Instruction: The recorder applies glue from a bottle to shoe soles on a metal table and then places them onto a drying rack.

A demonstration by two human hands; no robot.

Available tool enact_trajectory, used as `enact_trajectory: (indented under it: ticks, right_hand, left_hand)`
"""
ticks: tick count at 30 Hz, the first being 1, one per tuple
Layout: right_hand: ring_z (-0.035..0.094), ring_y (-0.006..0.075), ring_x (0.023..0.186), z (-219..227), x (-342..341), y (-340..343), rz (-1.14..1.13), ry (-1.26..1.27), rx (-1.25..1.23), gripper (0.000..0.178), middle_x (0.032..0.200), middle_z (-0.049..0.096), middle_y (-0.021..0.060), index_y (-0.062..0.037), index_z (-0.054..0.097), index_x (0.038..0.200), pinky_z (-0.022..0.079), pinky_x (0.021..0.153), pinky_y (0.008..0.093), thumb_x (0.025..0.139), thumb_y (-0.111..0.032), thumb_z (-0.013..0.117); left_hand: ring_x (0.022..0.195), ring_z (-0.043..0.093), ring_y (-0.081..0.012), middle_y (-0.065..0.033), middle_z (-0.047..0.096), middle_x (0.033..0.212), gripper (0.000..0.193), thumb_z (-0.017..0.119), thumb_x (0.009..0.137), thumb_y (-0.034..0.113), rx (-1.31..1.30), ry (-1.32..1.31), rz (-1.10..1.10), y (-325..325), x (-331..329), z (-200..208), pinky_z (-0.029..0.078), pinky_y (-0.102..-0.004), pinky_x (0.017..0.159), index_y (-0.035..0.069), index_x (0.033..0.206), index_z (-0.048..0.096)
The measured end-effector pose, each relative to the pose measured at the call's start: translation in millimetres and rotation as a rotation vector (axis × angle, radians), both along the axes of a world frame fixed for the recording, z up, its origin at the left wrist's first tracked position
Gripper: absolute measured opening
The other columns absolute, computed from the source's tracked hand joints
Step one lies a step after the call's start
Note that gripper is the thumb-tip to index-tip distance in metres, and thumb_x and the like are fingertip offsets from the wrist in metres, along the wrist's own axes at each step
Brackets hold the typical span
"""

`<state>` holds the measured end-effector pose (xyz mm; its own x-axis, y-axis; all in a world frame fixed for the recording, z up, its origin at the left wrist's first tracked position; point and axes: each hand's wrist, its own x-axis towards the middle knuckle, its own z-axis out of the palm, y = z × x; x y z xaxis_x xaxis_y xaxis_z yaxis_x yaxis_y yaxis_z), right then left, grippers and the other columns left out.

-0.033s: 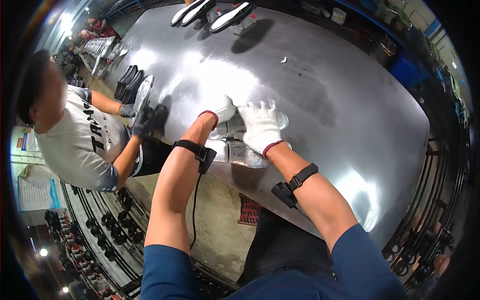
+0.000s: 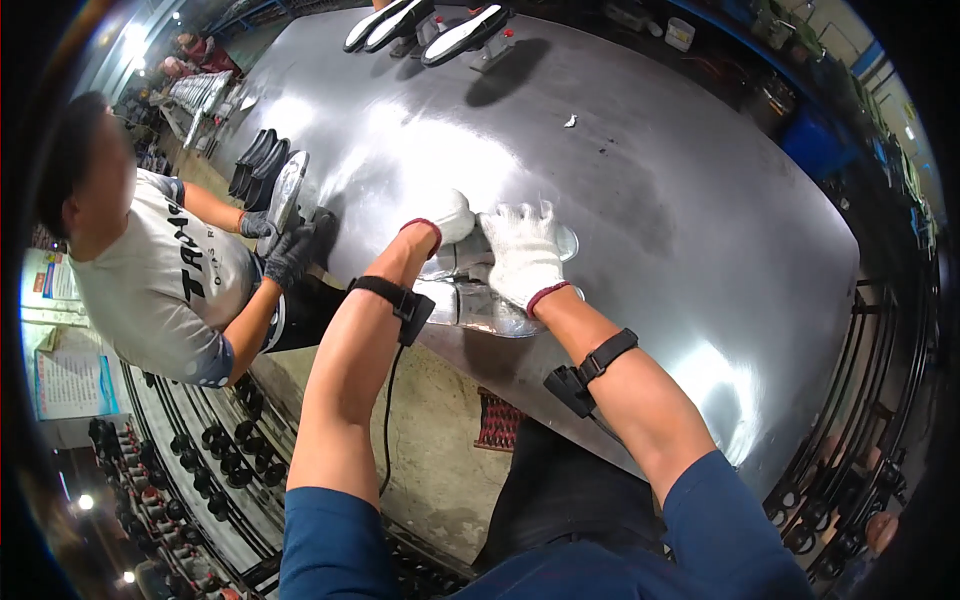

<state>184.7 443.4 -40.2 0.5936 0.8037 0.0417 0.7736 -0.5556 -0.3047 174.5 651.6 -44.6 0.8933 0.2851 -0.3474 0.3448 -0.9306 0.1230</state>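
Two shiny silver shoe-shaped pieces lie side by side near the front edge of the metal table, a farther one [image 2: 462, 262] and a nearer one [image 2: 478, 306]. My left hand [image 2: 447, 216], in a white knit glove, curls over the left end of the farther piece; its fingertips are hidden. White-gloved too, my right hand [image 2: 523, 250] rests palm down across that piece, its fingers spread toward the far side. It covers part of both pieces. Each of my forearms wears a black strap with a small device.
At my left a person in grey gloves holds a silver shoe-shaped piece [image 2: 288, 188]. Dark shoes [image 2: 262, 162] stand behind it on the metal table [image 2: 700, 200]. White-and-black shoe pieces [image 2: 465, 35] sit on stands at the far edge. Racks [image 2: 210, 460] flank the table.
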Motion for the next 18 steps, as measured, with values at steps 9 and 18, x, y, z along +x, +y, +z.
enact_trajectory:
  ticks: [9, 18]
  right_hand:
    - [0.05, 0.0422, 0.147, 20.8, 1.4, 5.1, -0.029, 0.093, -0.139, 0.071, 0.155, 0.054, 0.0143, -0.0165, 0.055, 0.156, 0.026, 0.126, 0.0723, 0.09, -0.035, 0.072]
    - [0.056, 0.0421, 0.139, 24.0, 8.4, 9.0, -0.027, 0.202, -0.105, 0.081, 0.145, 0.061, 0.0168, -0.0207, 0.055, 0.155, 0.032, 0.12, 0.0752, 0.079, -0.033, 0.079]
  left_hand:
    - [0.089, 0.079, -0.0441, -0.0299, 0.078, 0.095, 0.03, 0.062, 0.089, 0.016, 0.025, 0.083, -0.101, 8.3, 9.9, -15.0, 0.061, -0.0498, 0.081, -0.001, 0.099, 0.083]
    - [0.093, 0.076, -0.0257, -0.0189, 0.082, 0.113, 0.051, 0.076, 0.095, 0.034, -0.517, 0.169, 0.014, 22.9, -13.3, 35.8, 0.061, -0.0419, 0.089, -0.002, 0.132, 0.078]
